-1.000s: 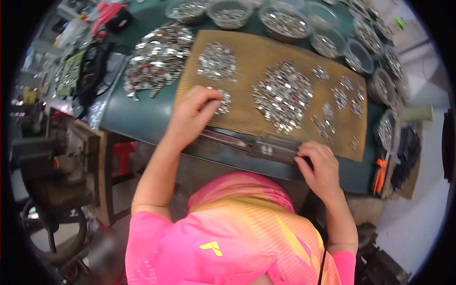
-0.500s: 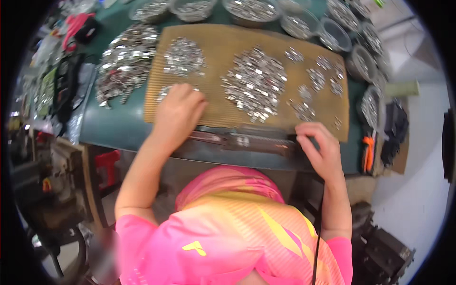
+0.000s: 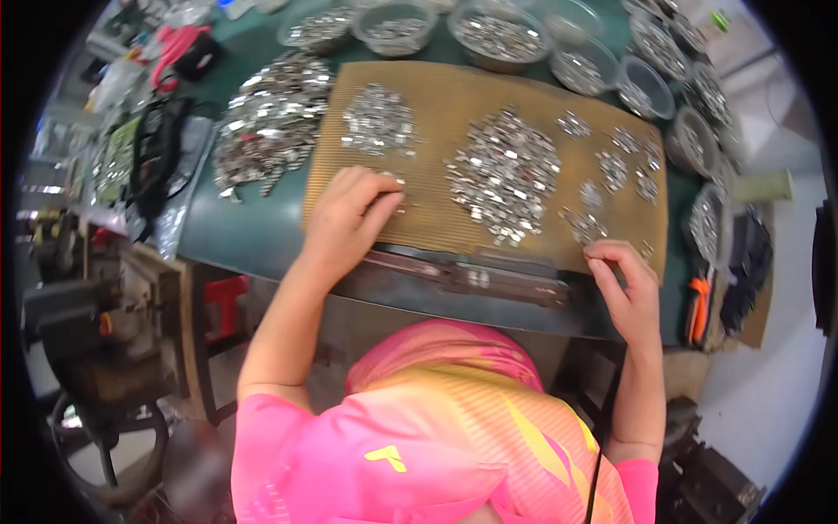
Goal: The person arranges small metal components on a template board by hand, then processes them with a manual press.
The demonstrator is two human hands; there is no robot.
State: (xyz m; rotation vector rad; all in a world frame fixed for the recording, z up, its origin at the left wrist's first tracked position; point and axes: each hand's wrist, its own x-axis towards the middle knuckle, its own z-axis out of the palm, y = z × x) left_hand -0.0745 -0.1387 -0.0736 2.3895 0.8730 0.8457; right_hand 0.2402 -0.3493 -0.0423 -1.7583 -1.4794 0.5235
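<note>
A brown ribbed mat (image 3: 436, 218) on the green table holds heaps of small shiny metal pieces, the biggest heap (image 3: 504, 170) in the middle. My left hand (image 3: 347, 217) lies palm down on the mat's near left part, fingers bent over a few pieces (image 3: 397, 188). My right hand (image 3: 624, 284) is at the mat's near right edge, thumb and fingers pinched together beside a small cluster (image 3: 583, 225). A dark metal bar (image 3: 471, 278) runs along the table's front edge between both hands.
Clear bowls of metal parts (image 3: 496, 31) line the back and right rim. A large loose pile (image 3: 266, 131) lies left of the mat. Black bags and tools crowd the far left; orange-handled pliers (image 3: 698, 306) sit right. A dark machine (image 3: 87, 323) stands lower left.
My right hand has lifted off the dark bar to the mat's near right edge and pinched its fingers. The left hand stays on the same small cluster. The view tilted slightly.
</note>
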